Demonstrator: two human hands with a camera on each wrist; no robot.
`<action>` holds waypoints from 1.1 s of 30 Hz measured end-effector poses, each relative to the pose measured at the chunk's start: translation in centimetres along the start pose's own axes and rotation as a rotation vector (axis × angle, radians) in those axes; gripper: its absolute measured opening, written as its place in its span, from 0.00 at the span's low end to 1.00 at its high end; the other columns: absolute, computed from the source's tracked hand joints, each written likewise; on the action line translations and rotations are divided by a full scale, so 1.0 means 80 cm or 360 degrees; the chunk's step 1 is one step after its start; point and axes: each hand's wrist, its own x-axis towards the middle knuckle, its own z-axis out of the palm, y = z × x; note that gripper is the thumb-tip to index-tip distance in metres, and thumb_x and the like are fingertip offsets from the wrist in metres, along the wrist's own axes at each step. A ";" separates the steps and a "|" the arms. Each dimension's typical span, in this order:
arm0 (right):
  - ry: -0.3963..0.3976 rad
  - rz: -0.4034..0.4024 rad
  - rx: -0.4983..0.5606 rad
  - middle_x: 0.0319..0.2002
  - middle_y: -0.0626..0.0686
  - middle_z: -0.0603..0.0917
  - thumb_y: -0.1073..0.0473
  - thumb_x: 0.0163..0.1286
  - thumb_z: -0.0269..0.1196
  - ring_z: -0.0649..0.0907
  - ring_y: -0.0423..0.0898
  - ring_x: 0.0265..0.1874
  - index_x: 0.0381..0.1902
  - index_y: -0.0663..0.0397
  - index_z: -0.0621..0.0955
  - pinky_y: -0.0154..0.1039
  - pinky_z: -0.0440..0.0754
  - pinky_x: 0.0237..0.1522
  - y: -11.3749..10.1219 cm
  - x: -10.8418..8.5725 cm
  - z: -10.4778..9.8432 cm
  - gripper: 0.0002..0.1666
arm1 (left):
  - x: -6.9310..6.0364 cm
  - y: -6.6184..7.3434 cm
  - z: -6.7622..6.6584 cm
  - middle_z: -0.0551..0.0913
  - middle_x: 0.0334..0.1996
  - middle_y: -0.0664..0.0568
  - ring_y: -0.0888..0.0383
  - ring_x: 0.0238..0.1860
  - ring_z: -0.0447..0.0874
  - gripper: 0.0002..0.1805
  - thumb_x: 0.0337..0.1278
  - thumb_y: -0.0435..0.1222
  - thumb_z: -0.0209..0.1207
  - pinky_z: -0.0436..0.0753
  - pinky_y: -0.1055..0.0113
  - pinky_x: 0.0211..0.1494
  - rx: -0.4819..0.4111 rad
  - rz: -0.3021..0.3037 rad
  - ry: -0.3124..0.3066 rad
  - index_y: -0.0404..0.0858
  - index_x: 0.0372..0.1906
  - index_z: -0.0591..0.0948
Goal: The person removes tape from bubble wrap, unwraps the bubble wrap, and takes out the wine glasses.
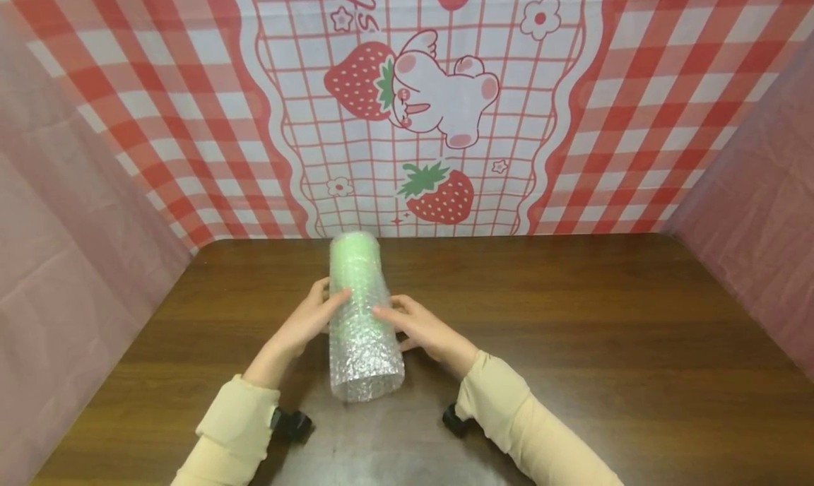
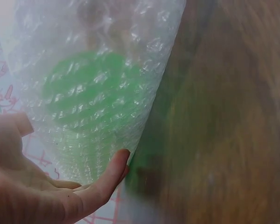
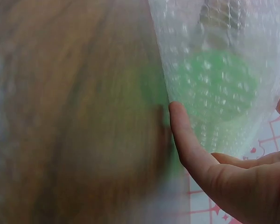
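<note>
Our cream left sleeve [image 1: 235, 419] and right sleeve [image 1: 499, 401] come nearest the camera, slanting in from the bottom edge. Beyond them we see a red-and-white checked backdrop [image 1: 509, 119], printed with strawberries, flowers and a white cartoon animal turned sideways. Below it spreads our dark brown wooden desk [image 1: 591, 323], its grain running across. Pink drapes flank us, a left drape [image 1: 76, 260] and a right drape [image 1: 750, 175].

Left of the desk's centre, a clear bubble-wrap tube [image 1: 369, 355] points away from us, its far end near the backdrop and its open end facing us; we cannot tell whether it rests fully on the desk. Inside, toward the far end, sits a pale green cylinder [image 1: 356, 260], its round green face showing through the wrap in both wrist views. Our left hand [image 1: 309, 318] and right hand [image 1: 427, 325] grip the tube from opposite sides, thumbs on top, well clear of each other. Smallest are the black wrist devices, one under each sleeve's cuff.
</note>
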 end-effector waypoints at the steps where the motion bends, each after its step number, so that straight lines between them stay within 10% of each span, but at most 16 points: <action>1: 0.0001 0.0007 0.0001 0.54 0.66 0.71 0.44 0.65 0.54 0.77 0.56 0.47 0.63 0.65 0.59 0.47 0.83 0.40 0.000 0.000 -0.001 0.38 | -0.001 0.001 0.001 0.59 0.62 0.34 0.42 0.53 0.72 0.42 0.61 0.55 0.45 0.80 0.55 0.49 0.0003 -0.0002 -0.0002 0.35 0.68 0.44; 33: 0.0121 0.0124 0.0048 0.62 0.63 0.63 0.41 0.66 0.52 0.71 0.59 0.54 0.65 0.63 0.59 0.48 0.82 0.43 0.003 -0.010 -0.036 0.40 | 0.000 0.007 0.036 0.61 0.61 0.35 0.43 0.53 0.72 0.40 0.61 0.52 0.48 0.81 0.55 0.46 -0.0062 -0.0001 -0.0115 0.37 0.68 0.47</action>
